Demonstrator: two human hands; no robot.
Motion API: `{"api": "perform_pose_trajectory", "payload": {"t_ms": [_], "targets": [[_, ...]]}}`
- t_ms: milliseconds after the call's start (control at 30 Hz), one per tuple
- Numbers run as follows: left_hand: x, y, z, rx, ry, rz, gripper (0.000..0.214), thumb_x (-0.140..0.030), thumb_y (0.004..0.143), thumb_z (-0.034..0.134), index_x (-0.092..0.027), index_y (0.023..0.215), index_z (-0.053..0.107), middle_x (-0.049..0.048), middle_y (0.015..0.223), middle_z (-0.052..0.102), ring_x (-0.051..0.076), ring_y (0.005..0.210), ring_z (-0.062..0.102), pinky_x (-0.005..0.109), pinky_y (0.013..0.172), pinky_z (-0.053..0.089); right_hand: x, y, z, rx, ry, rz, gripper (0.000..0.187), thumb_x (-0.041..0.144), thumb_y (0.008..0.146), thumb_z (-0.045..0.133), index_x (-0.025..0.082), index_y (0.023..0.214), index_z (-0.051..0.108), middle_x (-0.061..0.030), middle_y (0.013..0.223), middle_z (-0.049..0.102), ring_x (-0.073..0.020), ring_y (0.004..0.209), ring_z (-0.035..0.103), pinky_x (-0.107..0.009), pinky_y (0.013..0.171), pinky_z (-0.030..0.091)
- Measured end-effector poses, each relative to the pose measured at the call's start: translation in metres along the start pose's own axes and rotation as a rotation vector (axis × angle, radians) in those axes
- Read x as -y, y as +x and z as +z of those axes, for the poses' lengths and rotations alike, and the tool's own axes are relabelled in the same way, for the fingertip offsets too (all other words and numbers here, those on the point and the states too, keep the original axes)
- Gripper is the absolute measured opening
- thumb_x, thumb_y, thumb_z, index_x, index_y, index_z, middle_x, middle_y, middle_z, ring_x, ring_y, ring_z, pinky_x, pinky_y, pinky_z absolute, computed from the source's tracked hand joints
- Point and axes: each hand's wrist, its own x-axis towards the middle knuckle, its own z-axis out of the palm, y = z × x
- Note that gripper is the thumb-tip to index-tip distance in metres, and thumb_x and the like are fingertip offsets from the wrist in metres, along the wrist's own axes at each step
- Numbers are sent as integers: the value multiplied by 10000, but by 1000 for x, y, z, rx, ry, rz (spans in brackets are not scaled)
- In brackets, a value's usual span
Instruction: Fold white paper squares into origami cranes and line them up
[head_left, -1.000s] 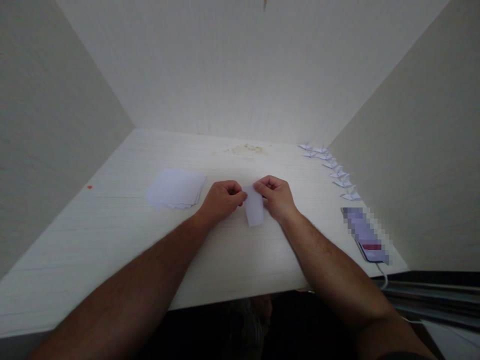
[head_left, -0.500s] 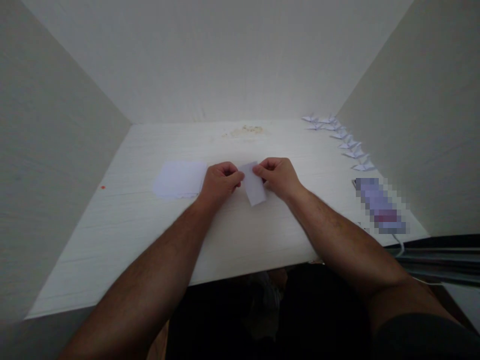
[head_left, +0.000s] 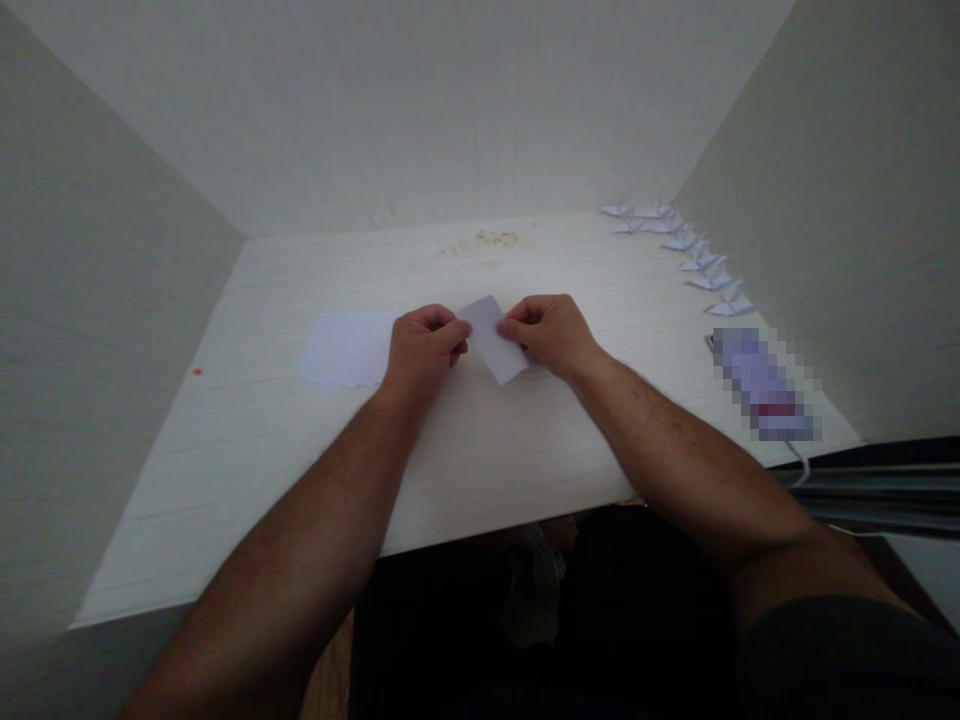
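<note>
Between my hands, above the middle of the white table, a small oblong piece of white paper [head_left: 493, 342] is held at a slant. My left hand [head_left: 427, 345] pinches its left edge between thumb and fingers. On the opposite edge, my right hand [head_left: 550, 333] grips the paper with the thumb on top. Just left of my left hand lies a stack of white paper sheets [head_left: 341, 348], partly covered by that hand. Whether the held paper has folds in it is too faint to tell.
Several folded white paper cranes [head_left: 703, 262] line the table's far right side. Nearer me lies a blurred-out phone-like device [head_left: 763, 385] with a white cable [head_left: 802, 465]. Pale walls enclose the table [head_left: 247, 480] on three sides. A brownish stain [head_left: 487, 241] marks the back.
The paper has turned so that its lower end points further right, and my left hand has shifted a little left with it. Both hands keep their pinch. The whole view has tilted slightly.
</note>
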Motion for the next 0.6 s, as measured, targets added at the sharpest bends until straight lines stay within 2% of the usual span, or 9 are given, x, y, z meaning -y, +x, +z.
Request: {"api": "perform_pose_trajectory", "payload": {"t_ms": [100, 167, 300, 467, 600], "targets": [[-2, 1, 1, -28, -43, -15, 207, -242, 643, 684, -199, 550, 504, -34, 477, 531, 67, 385, 394, 216, 389, 269, 0, 0, 0, 56, 50, 4, 138, 267, 679, 774, 172, 764, 723, -17, 695, 700, -115, 595, 574, -242, 541, 429], [-2, 2, 0, -54, -70, -20, 210, -242, 637, 690, -200, 551, 503, -37, 472, 524, 67, 383, 394, 217, 383, 267, 0, -1, 0, 72, -4, -8, 123, 285, 713, 752, 170, 743, 718, -12, 655, 677, -110, 575, 549, -240, 528, 406], [-1, 4, -2, -92, -65, -29, 209, -248, 630, 696, -200, 562, 504, -39, 478, 521, 65, 386, 398, 213, 377, 273, 0, -1, -2, 62, -159, -40, 210, 337, 785, 707, 168, 662, 679, 2, 554, 596, -105, 532, 482, -246, 504, 350], [-2, 6, -2, -147, -87, -30, 215, -241, 628, 677, -205, 555, 478, -44, 480, 497, 65, 399, 393, 210, 378, 276, -2, 0, -3, 104, -152, -60, 97, 264, 791, 705, 173, 757, 708, -4, 638, 643, -116, 580, 525, -260, 567, 389], [-2, 6, -1, -177, -112, -28, 204, -223, 628, 666, -204, 551, 479, -45, 480, 490, 65, 407, 393, 207, 380, 275, 0, 0, -4, 121, -247, -51, 238, 309, 846, 649, 177, 649, 654, 10, 533, 571, -108, 521, 469, -257, 520, 320]]}}
